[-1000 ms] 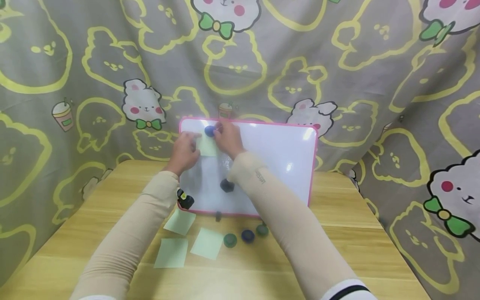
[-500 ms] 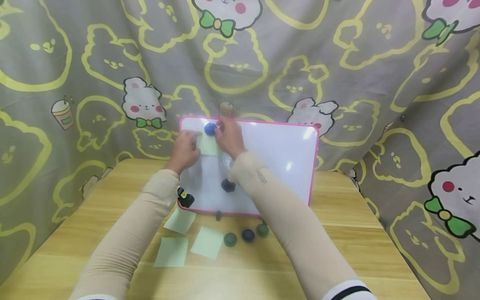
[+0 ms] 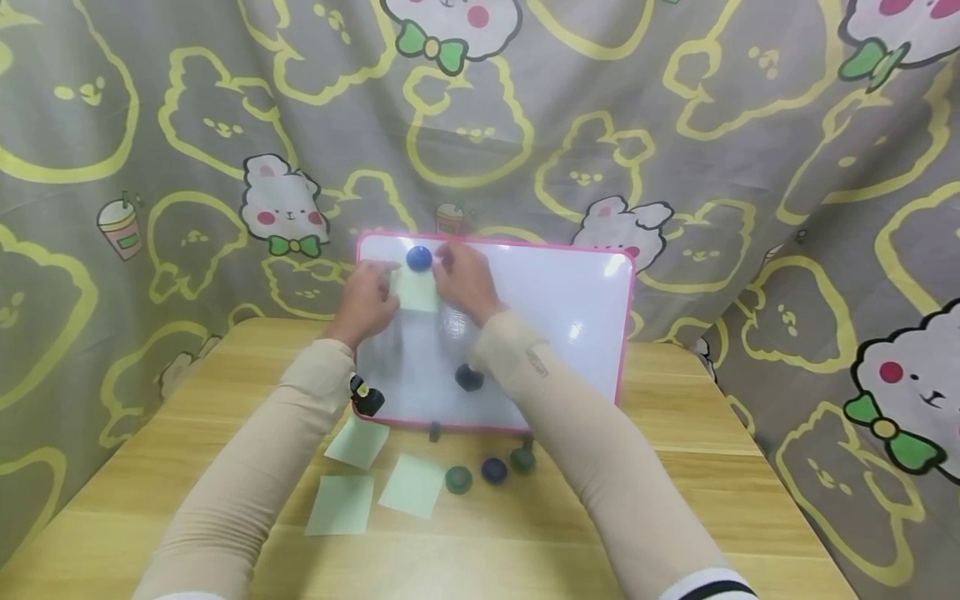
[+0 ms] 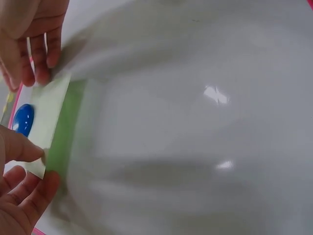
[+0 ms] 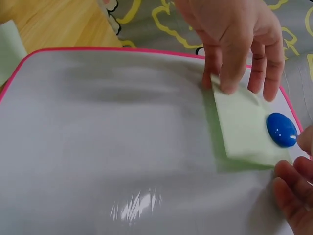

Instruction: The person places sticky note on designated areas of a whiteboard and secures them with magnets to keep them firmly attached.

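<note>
A pale green sticky note point(image 3: 417, 292) lies against the upper left of a pink-edged whiteboard point(image 3: 558, 333). The round blue magnet point(image 3: 419, 258) sits over the note's top edge. My left hand point(image 3: 366, 300) pinches the note's left side between thumb and finger; in the left wrist view that side of the note point(image 4: 51, 115) lifts off the board. Just right of the magnet is my right hand point(image 3: 467, 279), apart from it. The right wrist view shows this right hand point(image 5: 296, 191) with loose fingers by the note's corner, gripping nothing.
Three more sticky notes lie on the wooden table point(image 3: 675, 500), including one note point(image 3: 340, 505) at front left. Beside them are a green magnet point(image 3: 458, 479), a blue magnet point(image 3: 493, 471) and another green magnet point(image 3: 522, 459). A patterned curtain point(image 3: 480, 150) hangs behind the board.
My right hand has let go of the blue magnet and drawn slightly to the right. The magnet stays on the board, and my left hand keeps its place at the note.
</note>
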`<state>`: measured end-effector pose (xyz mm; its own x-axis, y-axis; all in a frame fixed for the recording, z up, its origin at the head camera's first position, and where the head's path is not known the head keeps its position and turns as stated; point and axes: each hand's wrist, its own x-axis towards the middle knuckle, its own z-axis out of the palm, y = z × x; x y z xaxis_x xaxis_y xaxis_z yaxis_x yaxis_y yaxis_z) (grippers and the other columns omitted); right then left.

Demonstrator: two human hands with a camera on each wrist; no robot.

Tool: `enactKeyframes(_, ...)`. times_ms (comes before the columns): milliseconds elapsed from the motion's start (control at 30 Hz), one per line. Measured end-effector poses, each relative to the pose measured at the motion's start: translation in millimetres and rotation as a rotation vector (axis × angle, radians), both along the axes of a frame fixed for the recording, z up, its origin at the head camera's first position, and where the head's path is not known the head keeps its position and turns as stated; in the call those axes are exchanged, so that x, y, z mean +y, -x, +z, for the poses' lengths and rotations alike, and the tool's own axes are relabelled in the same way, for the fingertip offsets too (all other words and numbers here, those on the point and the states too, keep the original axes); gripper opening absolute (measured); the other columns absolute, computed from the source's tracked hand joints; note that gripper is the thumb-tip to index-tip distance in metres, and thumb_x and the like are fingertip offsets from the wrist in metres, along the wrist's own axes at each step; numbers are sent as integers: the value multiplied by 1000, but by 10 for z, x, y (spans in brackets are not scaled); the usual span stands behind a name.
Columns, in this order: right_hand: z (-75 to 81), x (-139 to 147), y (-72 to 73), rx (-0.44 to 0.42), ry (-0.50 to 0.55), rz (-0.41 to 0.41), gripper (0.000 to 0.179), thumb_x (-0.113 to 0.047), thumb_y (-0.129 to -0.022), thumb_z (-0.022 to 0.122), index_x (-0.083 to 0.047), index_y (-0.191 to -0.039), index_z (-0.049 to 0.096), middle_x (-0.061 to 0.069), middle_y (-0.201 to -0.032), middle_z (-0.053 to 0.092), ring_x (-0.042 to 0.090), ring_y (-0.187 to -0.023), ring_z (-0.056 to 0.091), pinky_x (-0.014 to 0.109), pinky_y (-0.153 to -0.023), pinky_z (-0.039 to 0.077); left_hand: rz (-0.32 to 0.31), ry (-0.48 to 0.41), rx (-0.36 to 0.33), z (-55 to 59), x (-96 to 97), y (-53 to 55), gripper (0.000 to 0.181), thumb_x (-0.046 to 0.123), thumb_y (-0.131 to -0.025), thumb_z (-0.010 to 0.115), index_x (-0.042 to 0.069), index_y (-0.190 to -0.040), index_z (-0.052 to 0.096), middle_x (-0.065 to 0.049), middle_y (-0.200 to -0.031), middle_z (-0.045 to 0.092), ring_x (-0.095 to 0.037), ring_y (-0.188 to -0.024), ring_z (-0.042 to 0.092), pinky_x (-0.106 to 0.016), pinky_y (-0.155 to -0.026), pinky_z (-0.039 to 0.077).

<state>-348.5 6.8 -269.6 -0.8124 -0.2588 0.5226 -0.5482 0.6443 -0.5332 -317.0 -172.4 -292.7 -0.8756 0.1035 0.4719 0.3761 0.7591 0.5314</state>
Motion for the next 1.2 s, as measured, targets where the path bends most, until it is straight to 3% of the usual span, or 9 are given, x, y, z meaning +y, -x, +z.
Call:
enactKeyframes(233,-51,156,27,66,-40,-15,22,-13,-93,57,-3,-111,63,11,-102,64,24,-99,59,32,-92,46,-8,-12,-6,-8,-25,-2,49,2,-85,58,-3,-133,52,-18,-103,48,-31,-89,47,-48,-83,44)
enactKeyframes(633,-104,490,-98,194,-100,-29,21,-12,-90,60,2,-105,65,15,-103,65,29,-100,58,37,-92,45,-20,-62,-6,25,-24,-80,49,17,-92,60,-2,-135,48,-23,-125,51,-37,-104,55,-50,-88,49)
enactKeyframes(933,-111,711,-213,184,-195,-65,25,-21,-94,57,-3,-109,65,11,-110,65,27,-107,57,39,-96,45,11,-42,17,-15,-2,-151,54,23,-92,61,1,-139,46,-21,-130,50,-35,-108,52,-52,-91,44)
enactKeyframes(1200,-174,969,-337,213,-301,-95,32,-25,-94,58,-1,-116,64,16,-125,61,31,-121,52,43,-107,36,28,48,119,-73,25,-271,57,24,-91,61,-4,-138,43,-23,-134,46,-39,-118,46,-53,-102,37)
